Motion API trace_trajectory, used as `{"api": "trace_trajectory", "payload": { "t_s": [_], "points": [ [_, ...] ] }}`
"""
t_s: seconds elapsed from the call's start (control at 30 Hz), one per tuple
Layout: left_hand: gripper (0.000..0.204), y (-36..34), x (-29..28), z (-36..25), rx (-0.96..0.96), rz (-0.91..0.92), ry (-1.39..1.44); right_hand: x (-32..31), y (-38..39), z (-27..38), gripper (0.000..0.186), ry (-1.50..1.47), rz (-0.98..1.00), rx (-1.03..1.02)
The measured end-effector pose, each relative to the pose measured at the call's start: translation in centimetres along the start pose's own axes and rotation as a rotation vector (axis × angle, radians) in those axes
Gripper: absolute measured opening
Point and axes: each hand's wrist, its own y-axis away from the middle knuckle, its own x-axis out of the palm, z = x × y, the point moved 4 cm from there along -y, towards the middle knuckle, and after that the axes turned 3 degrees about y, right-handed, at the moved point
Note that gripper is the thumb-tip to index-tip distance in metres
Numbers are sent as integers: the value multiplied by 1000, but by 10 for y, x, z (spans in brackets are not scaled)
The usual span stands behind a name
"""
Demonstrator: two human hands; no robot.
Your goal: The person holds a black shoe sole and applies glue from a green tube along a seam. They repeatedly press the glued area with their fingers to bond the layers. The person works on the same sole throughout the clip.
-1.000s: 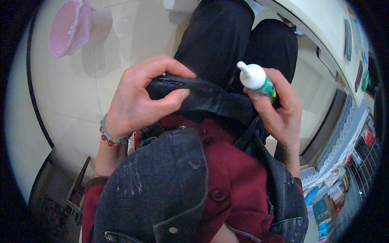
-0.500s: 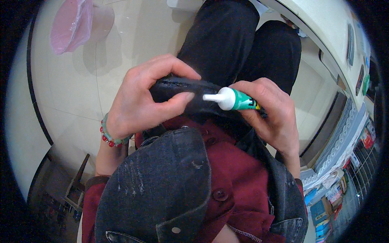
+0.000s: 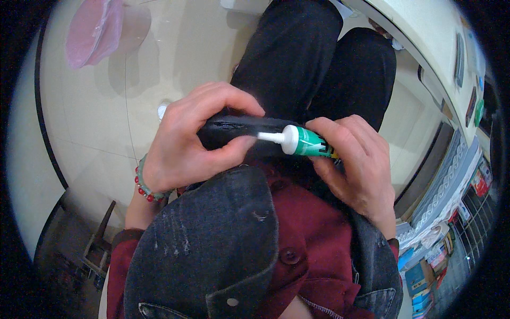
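Observation:
Over my lap, my left hand (image 3: 196, 141) pinches a long black item (image 3: 226, 126) between thumb and fingers. A dark glossy split or streak runs along its upper side; its kind I cannot make out. My right hand (image 3: 356, 165) is closed round a green-and-white glue tube (image 3: 308, 142), which lies nearly level. The tube's thin white nozzle points left and ends close to my left thumb, just in front of the black item. Whether its tip touches the item I cannot tell. The item's right end is hidden behind the tube and my right hand.
A bin with a pink liner (image 3: 94, 34) stands on the tiled floor at the far left. To the right runs a white table (image 3: 433, 56) with small things on it. Books and packets (image 3: 425, 276) are stacked at the lower right. A wooden stool or chair leg (image 3: 103, 228) shows lower left.
The glue tube has shifted slightly left and down, its nozzle now nearer my left thumb. Both hands sit a little lower. A small white object on the floor has come into view beside my left hand.

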Motion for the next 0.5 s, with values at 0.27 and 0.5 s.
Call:
{"api": "trace_trajectory", "payload": {
  "t_s": [0.27,0.5],
  "points": [
    [33,-2,1,-5,-2,0,-11,-14,-4,13,47,118,116,17],
    [32,-4,0,-5,28,8,-7,-13,-13,15,46,141,136,2]
  ]
}}
